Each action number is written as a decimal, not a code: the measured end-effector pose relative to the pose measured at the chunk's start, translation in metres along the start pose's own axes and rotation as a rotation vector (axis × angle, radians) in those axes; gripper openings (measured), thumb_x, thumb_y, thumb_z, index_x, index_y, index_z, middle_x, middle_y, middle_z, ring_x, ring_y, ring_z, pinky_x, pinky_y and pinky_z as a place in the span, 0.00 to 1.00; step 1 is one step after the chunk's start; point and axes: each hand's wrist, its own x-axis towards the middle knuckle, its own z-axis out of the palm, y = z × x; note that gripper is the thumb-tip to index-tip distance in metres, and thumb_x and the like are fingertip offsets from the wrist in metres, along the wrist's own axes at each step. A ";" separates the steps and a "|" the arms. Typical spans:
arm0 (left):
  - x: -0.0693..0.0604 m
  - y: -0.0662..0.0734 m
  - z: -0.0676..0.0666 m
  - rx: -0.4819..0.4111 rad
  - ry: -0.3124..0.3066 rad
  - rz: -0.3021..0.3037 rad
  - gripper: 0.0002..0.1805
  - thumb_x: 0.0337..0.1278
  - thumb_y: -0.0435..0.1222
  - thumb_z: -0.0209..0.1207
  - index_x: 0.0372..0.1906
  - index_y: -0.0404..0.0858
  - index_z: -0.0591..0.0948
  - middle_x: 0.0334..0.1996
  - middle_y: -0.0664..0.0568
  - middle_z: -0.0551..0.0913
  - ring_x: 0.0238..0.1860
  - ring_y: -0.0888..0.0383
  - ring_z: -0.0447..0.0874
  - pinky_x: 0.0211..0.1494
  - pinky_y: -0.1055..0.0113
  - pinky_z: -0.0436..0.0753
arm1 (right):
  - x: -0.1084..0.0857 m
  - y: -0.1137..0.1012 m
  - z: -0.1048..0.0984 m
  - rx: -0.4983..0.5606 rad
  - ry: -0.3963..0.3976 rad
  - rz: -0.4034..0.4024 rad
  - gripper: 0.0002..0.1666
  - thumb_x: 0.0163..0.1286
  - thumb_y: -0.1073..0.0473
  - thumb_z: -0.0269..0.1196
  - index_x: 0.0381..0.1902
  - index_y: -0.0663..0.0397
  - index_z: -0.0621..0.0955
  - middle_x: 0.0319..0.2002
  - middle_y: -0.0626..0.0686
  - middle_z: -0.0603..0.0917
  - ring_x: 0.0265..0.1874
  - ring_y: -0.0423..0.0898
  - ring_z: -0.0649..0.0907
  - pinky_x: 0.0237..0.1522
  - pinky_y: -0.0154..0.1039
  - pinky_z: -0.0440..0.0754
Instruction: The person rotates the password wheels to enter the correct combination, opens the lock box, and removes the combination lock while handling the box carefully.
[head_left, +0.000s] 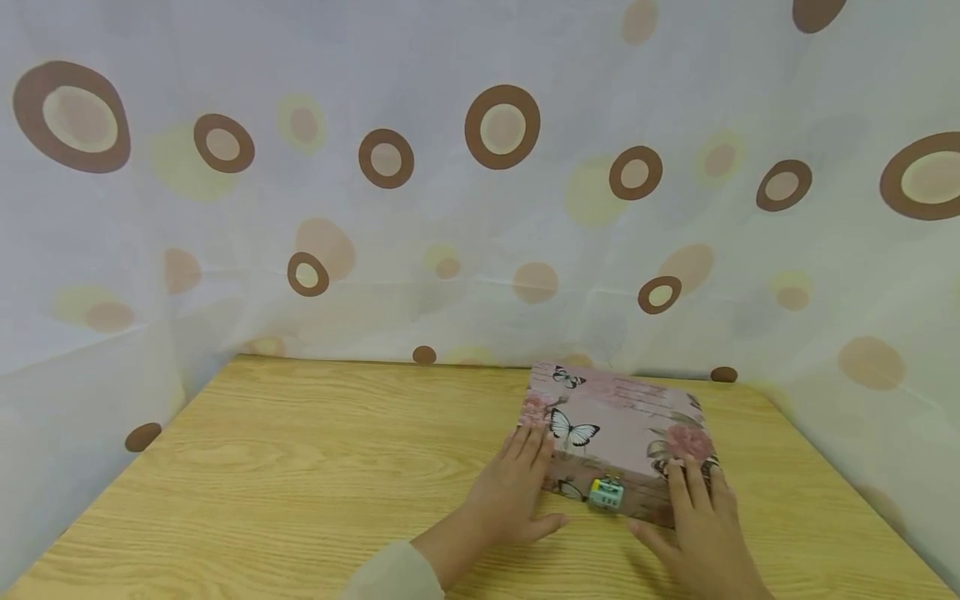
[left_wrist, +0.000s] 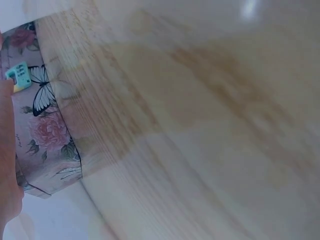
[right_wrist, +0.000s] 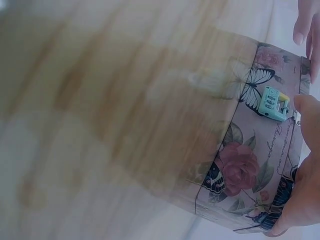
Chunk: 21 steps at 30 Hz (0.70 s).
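A pink box (head_left: 630,417) patterned with roses and butterflies sits on the table with its lid down. At its front hangs a small teal combination padlock (head_left: 606,492) with a yellow part, by a metal clasp (right_wrist: 297,118). My left hand (head_left: 513,492) rests on the box's left side, fingers extended and thumb pointing toward the padlock. Over the front right corner lies my right hand (head_left: 701,521), its fingers straight on the lid and its thumb spread near the front. Whether the padlock's shackle is latched cannot be made out.
The box stands on a light wood-grain table (head_left: 315,450), toward its right half. Behind and around the sides hangs a pale curtain (head_left: 435,208) with brown rings and beige spots. In the wrist views the glossy tabletop mirrors the box.
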 end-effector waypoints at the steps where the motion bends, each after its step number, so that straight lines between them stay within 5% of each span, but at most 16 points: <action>1: -0.001 -0.001 0.000 0.007 0.004 0.001 0.48 0.59 0.66 0.39 0.71 0.35 0.52 0.73 0.43 0.50 0.73 0.48 0.47 0.75 0.60 0.56 | 0.000 -0.001 0.000 0.006 0.001 0.000 0.55 0.56 0.36 0.62 0.62 0.77 0.59 0.63 0.78 0.58 0.61 0.79 0.53 0.57 0.73 0.54; 21: -0.017 -0.015 -0.001 0.009 -0.019 -0.017 0.49 0.58 0.67 0.40 0.71 0.34 0.53 0.72 0.41 0.52 0.73 0.45 0.47 0.75 0.58 0.56 | 0.007 -0.018 0.002 0.053 -0.042 -0.026 0.56 0.57 0.35 0.61 0.65 0.75 0.57 0.65 0.78 0.55 0.63 0.77 0.51 0.58 0.74 0.52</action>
